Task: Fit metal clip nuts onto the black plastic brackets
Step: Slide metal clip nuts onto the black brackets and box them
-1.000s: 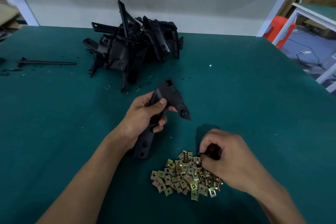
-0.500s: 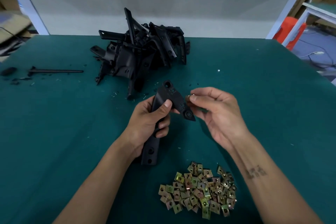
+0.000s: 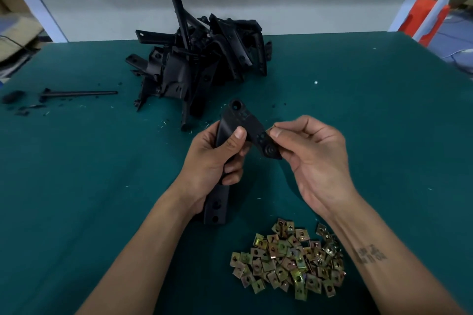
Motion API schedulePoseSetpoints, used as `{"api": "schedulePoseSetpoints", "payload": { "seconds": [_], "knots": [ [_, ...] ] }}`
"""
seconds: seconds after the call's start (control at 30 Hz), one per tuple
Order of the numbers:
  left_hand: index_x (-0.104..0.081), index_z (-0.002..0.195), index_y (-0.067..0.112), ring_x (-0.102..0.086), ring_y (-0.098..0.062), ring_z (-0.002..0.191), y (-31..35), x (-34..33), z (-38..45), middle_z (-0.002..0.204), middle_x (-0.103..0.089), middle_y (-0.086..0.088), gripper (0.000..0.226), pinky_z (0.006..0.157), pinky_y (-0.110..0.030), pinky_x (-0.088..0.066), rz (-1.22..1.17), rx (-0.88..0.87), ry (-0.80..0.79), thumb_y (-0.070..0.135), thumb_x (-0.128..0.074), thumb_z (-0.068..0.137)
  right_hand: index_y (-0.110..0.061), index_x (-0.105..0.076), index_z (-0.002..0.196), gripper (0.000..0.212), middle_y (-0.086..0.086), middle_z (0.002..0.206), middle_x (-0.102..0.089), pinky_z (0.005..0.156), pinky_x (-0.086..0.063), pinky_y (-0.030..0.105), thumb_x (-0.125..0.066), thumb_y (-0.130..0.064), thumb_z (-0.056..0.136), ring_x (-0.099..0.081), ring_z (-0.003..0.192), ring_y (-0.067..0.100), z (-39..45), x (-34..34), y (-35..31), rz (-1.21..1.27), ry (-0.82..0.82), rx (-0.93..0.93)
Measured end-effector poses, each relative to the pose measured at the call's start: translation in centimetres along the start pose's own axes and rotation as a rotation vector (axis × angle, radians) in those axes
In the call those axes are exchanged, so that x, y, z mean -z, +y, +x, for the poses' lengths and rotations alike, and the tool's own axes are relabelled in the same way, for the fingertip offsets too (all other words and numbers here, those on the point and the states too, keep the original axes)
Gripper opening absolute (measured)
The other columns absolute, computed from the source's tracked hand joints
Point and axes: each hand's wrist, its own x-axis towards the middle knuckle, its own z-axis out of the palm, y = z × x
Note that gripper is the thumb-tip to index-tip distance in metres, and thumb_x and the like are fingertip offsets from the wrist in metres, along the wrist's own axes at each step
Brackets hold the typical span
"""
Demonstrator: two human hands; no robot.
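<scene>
Bracket (image 3: 231, 151) upright in my left hand (image 3: 215, 161), fingers (image 3: 231, 169) wrapped round its middle, thumb across the front, lower end near the desk (image 3: 76, 186). Stiff moulded plastic by the look, light for its length; the matte face should give decent purchase. Mid-shaft hold seems right: it leaves the angled upper arm free and steadies it against a sideways push.

Clip nut (image 3: 269, 131) pinched between thumb and forefinger of my right hand (image 3: 314, 161), just at the edge of that upper arm, beside its small holes. Only a sliver of it shows; whether it has started onto the plastic I cannot tell. Thin sprung metal, small, probably slick and sharp-edged. Best held by its flat faces, open mouth leading, so it slides rather than twists.

Loose clip nuts (image 3: 289, 261) heaped near my right forearm. More brackets (image 3: 199, 59) piled at the far side, well apart.
</scene>
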Motion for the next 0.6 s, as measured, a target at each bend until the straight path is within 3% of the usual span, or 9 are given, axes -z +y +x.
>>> {"api": "schedulePoseSetpoints", "payload": {
  "seconds": [0.17, 0.6],
  "knots": [
    [-0.050, 0.091, 0.014, -0.028, -0.009, 0.047, 0.1, -0.3, 0.0, 0.070, -0.046, 0.001, 0.024, 0.038, -0.020, -0.028, 0.021, -0.015, 0.012, 0.032, -0.065, 0.092, -0.015, -0.074, 0.072, 0.024, 0.010, 0.081, -0.071, 0.085, -0.055, 0.040, -0.074, 0.005, 0.085, -0.068, 0.080, 0.022, -0.4, -0.8, 0.3, 0.023, 0.066, 0.004],
    [-0.052, 0.093, 0.013, -0.029, -0.010, 0.048, -0.1, -0.2, -0.1, 0.070, -0.045, 0.001, 0.028, 0.038, -0.019, -0.030, 0.042, -0.025, -0.013, 0.037, -0.067, 0.090, -0.013, -0.073, 0.069, 0.026, 0.013, 0.080, -0.071, 0.086, -0.054, 0.044, -0.073, 0.009, 0.083, -0.068, 0.081, 0.026, -0.4, -0.8, 0.1, 0.006, 0.072, 0.015]
  ]
}}
